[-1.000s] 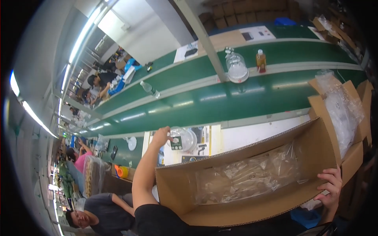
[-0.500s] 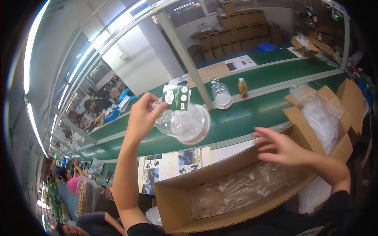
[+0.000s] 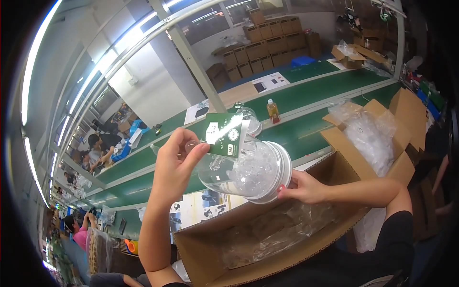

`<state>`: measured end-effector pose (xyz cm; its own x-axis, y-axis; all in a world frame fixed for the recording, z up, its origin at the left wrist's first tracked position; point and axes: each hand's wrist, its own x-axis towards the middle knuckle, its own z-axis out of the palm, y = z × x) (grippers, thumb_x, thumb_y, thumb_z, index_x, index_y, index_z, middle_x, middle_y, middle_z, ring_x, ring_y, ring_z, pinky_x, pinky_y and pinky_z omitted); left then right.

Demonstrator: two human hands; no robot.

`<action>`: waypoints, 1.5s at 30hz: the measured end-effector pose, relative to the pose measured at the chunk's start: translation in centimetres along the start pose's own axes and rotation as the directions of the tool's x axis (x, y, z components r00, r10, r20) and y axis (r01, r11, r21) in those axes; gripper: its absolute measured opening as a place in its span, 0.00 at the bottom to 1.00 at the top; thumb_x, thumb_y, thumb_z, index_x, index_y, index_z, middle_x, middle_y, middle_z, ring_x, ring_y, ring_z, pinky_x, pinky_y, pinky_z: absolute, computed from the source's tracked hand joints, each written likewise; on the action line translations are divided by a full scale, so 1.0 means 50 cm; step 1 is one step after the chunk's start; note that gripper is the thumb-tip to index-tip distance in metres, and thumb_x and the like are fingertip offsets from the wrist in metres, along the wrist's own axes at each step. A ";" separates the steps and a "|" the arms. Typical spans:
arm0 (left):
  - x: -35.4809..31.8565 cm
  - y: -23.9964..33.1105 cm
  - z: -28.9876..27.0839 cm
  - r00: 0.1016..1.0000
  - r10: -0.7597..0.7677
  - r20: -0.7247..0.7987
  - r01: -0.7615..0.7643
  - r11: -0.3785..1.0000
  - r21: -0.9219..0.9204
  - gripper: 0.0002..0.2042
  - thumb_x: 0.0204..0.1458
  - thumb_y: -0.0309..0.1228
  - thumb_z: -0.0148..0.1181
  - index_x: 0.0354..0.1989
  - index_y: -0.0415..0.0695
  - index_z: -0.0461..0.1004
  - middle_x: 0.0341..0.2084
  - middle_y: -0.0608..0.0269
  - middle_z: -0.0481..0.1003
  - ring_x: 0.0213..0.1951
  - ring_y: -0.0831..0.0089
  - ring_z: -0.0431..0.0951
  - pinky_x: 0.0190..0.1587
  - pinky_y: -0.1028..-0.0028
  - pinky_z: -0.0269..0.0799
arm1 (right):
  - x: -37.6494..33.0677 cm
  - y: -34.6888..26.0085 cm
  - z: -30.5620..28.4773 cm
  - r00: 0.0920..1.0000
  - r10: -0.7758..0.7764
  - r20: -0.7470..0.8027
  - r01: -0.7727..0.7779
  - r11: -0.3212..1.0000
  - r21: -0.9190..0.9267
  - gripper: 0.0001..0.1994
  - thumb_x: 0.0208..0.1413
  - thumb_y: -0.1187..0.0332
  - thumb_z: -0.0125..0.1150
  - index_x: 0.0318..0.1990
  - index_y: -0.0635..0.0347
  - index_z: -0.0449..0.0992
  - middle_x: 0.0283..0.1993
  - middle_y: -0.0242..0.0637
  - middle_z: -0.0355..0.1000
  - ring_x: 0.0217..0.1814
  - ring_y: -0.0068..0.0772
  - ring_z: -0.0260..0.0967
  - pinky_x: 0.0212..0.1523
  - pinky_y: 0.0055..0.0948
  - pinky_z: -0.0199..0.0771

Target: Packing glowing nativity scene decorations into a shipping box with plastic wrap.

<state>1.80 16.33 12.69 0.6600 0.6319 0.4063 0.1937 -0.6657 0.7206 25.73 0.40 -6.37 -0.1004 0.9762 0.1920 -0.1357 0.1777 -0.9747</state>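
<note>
A clear plastic dome ornament with a white round base is held tilted on its side, above the near edge of the green belt. My left hand pinches it at the top end, thumb and fingers closed beside a green printed hang tag. The tag covers part of the dome. At the other end, my right hand grips the rim of the base. Clear, glittering pieces show inside the dome. A second dome ornament stands behind on the belt, partly hidden by the tag.
Below my hands lies a long open carton with clear plastic bags inside. Another open carton at right holds bagged white goods. A drink bottle stands on the belt. A metal post rises beyond.
My right hand, open and apart before, has moved left and taken hold of the base. The ornament has come closer and turned, its base now facing right.
</note>
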 end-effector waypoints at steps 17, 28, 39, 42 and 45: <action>-0.094 0.020 -0.036 0.994 -0.108 0.035 0.108 0.994 -0.003 0.09 0.58 0.23 0.64 0.39 0.41 0.67 0.28 0.74 0.67 0.30 0.89 0.63 0.29 0.84 0.59 | -0.031 -0.052 0.021 0.999 0.029 -0.029 -0.030 0.998 -0.058 0.22 0.57 0.72 0.70 0.57 0.66 0.70 0.50 0.36 0.77 0.52 0.24 0.73 0.55 0.30 0.74; -0.260 -0.252 0.018 0.520 -0.797 -0.309 0.033 0.380 -0.924 0.09 0.67 0.36 0.49 0.35 0.47 0.65 0.27 0.60 0.67 0.27 0.72 0.67 0.27 0.74 0.68 | -0.072 -0.143 0.059 0.620 -0.669 0.411 0.624 0.102 -0.775 0.26 0.60 0.73 0.55 0.66 0.70 0.66 0.68 0.63 0.62 0.71 0.58 0.62 0.69 0.47 0.66; -0.291 -0.198 -0.113 0.663 -0.604 -0.442 0.180 0.702 -0.689 0.09 0.67 0.35 0.50 0.34 0.46 0.65 0.27 0.61 0.67 0.26 0.72 0.67 0.26 0.75 0.67 | -0.065 -0.168 0.127 0.402 -0.669 0.626 0.802 -0.072 -0.593 0.23 0.67 0.61 0.45 0.64 0.66 0.68 0.69 0.50 0.66 0.73 0.43 0.63 0.72 0.41 0.60; -0.324 -0.185 -0.145 0.692 -0.553 -0.464 0.196 0.763 -0.616 0.09 0.66 0.35 0.50 0.34 0.46 0.65 0.27 0.61 0.67 0.26 0.73 0.67 0.26 0.75 0.67 | -0.068 -0.169 0.130 0.379 -0.669 0.640 0.812 -0.092 -0.577 0.23 0.68 0.61 0.45 0.64 0.65 0.68 0.69 0.49 0.66 0.73 0.43 0.63 0.72 0.41 0.60; -0.347 -0.169 -0.172 0.731 -0.498 -0.466 0.210 0.814 -0.541 0.09 0.66 0.35 0.51 0.34 0.46 0.65 0.27 0.61 0.67 0.26 0.73 0.67 0.25 0.76 0.67 | -0.076 -0.169 0.127 0.397 -0.648 0.650 0.808 -0.090 -0.583 0.23 0.67 0.60 0.46 0.64 0.65 0.68 0.69 0.48 0.66 0.73 0.42 0.63 0.72 0.41 0.60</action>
<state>-17.55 14.41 4.38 0.0475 0.9787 0.1997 -0.0958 -0.1946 0.9762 20.98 -5.58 1.86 -0.5928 0.1917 0.7822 0.5054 0.8447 0.1760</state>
